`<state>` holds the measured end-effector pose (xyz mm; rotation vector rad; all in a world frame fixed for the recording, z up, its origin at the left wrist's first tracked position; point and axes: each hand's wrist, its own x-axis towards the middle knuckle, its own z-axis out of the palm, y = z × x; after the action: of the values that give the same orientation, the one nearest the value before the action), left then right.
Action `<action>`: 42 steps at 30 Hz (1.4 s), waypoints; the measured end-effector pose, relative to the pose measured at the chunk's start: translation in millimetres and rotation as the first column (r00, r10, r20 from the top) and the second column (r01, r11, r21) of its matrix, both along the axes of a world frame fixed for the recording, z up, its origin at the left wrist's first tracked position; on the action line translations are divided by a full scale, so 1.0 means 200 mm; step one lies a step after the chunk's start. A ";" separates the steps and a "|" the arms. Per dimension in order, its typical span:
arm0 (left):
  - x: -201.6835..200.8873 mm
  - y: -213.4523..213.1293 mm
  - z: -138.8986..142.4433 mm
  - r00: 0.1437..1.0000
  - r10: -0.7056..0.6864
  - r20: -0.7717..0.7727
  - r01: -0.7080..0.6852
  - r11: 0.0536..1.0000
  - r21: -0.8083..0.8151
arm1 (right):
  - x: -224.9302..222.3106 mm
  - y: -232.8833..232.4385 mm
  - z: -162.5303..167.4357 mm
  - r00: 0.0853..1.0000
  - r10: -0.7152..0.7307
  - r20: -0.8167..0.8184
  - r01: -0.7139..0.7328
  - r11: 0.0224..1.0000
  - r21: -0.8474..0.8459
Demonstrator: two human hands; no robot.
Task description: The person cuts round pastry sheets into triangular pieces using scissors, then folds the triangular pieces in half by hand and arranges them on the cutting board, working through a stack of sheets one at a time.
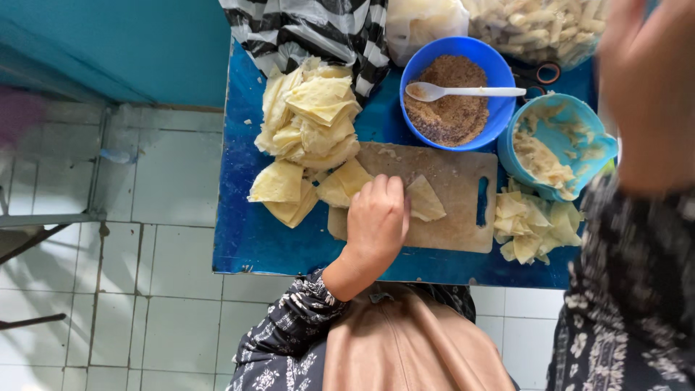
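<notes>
Pastry wrapper (424, 200), a pale yellow folded triangle, lies on the wooden cutting board (441, 217) just right of the left hand (375, 221). That hand rests knuckles-up on the board, its fingers curled close together with the tips touching the wrapper's edge. The board sits on a blue table (253, 232). To the left of the board, a heap of folded wrappers (311, 119) spills toward two more flat ones near the table edge. Behind the board stands a blue bowl (492, 108) of brown crumbly filling with a white plastic spoon (463, 92) laid across it. Right of the board is a light-blue tub (579, 116) holding pale paste, and below it a small pile of folded pieces (536, 228). The right hand (644, 87) is raised close to the camera, blurred; whether its fingers are spread or closed cannot be told.
</notes>
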<state>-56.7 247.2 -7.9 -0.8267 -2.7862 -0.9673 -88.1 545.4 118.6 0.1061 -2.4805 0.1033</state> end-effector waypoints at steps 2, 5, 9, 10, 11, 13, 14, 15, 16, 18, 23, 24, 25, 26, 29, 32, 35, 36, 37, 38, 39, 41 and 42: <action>-0.01 0.01 -0.02 1.000 -0.005 -0.021 0.005 0.999 -0.033 | 0.09 -0.13 -0.07 0.994 0.095 0.045 -0.095 0.995 -0.008; -0.01 0.03 -0.05 0.992 -0.037 -0.117 0.030 0.997 -0.067 | 0.13 -0.23 -0.22 0.991 0.078 0.107 -0.078 0.997 -0.005; 0.04 0.08 -0.04 0.983 -0.026 -0.184 0.008 0.996 -0.094 | 0.05 -0.17 -0.37 0.985 0.034 0.169 -0.024 0.998 -0.060; 0.05 0.08 -0.04 0.985 -0.026 -0.171 0.010 0.995 -0.094 | 0.04 -0.16 -0.38 0.977 0.027 0.209 -0.010 0.997 -0.082; 0.06 0.07 -0.03 0.988 -0.025 -0.156 0.010 0.995 -0.095 | 0.04 -0.16 -0.39 0.967 0.024 0.252 0.003 0.995 -0.104; 0.07 0.06 -0.03 0.994 -0.004 -0.108 0.003 1.000 -0.009 | 0.05 -0.16 -0.37 0.975 0.004 0.224 0.008 0.999 -0.053; 0.07 0.06 -0.03 0.997 0.004 -0.081 -0.001 1.000 0.031 | 0.06 -0.17 -0.35 0.977 -0.006 0.212 0.012 1.000 -0.029; 0.08 0.05 -0.03 0.998 -0.006 -0.065 0.010 0.998 0.063 | 0.07 -0.19 -0.32 0.972 0.024 0.235 -0.002 0.995 -0.095; 0.09 0.04 -0.03 0.999 -0.019 -0.050 0.024 0.995 0.093 | 0.07 -0.21 -0.30 0.965 0.053 0.257 -0.011 0.987 -0.163; 0.09 0.04 -0.03 0.999 -0.047 0.003 0.046 0.989 0.141 | 0.07 -0.25 -0.25 0.958 0.159 0.240 -0.080 0.948 -0.308; 0.10 0.04 -0.02 0.980 -0.148 0.133 0.097 0.940 0.328 | 0.02 -0.39 -0.25 0.940 0.336 0.059 -0.233 0.757 -0.610; 0.11 0.03 -0.02 0.980 -0.144 0.135 0.090 0.934 0.346 | 0.01 -0.40 -0.25 0.939 0.339 0.061 -0.224 0.736 -0.639; 0.11 0.02 -0.02 0.981 -0.141 0.135 0.082 0.927 0.366 | 0.01 -0.42 -0.26 0.937 0.343 0.064 -0.216 0.714 -0.666; 0.10 0.02 -0.02 0.981 -0.137 0.135 0.075 0.919 0.387 | 0.00 -0.43 -0.27 0.936 0.347 0.066 -0.208 0.693 -0.691; 0.10 -0.01 -0.02 0.975 -0.129 0.181 0.054 0.928 0.368 | 0.02 -0.43 -0.31 0.938 0.342 0.052 -0.160 0.564 -0.810; 0.11 -0.03 -0.03 0.978 -0.120 0.171 0.058 0.943 0.328 | 0.04 -0.41 -0.35 0.922 0.386 -0.024 -0.204 0.431 -0.879; 0.12 -0.05 -0.04 0.991 -0.077 0.107 0.052 0.975 0.216 | 0.07 -0.38 -0.39 0.938 0.339 -0.069 -0.202 0.377 -0.904; 0.13 -0.05 -0.05 0.995 -0.057 0.080 0.040 0.979 0.199 | 0.08 -0.37 -0.39 0.938 0.333 -0.094 -0.221 0.368 -0.903; 0.13 -0.05 -0.05 0.998 -0.038 0.055 0.028 0.983 0.181 | 0.09 -0.37 -0.40 0.937 0.328 -0.118 -0.239 0.359 -0.902; 0.14 -0.06 -0.05 0.999 -0.018 0.030 0.013 0.986 0.164 | 0.10 -0.36 -0.39 0.936 0.324 -0.141 -0.257 0.350 -0.901; 0.14 -0.06 -0.06 1.000 -0.005 0.026 0.001 0.991 0.133 | 0.12 -0.36 -0.39 0.942 0.308 -0.137 -0.246 0.352 -0.903; 0.15 -0.07 -0.06 1.000 0.021 0.019 -0.022 0.997 0.071 | 0.19 -0.36 -0.36 0.953 0.274 -0.128 -0.224 0.355 -0.907; 0.15 -0.08 -0.06 0.999 0.020 0.030 -0.023 0.997 0.078 | 0.24 -0.36 -0.34 0.956 0.265 -0.127 -0.218 0.348 -0.912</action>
<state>-27.3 231.5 -20.3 -0.7764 -2.7556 -1.0863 -39.8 473.2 49.8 -0.0174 -2.0436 1.6290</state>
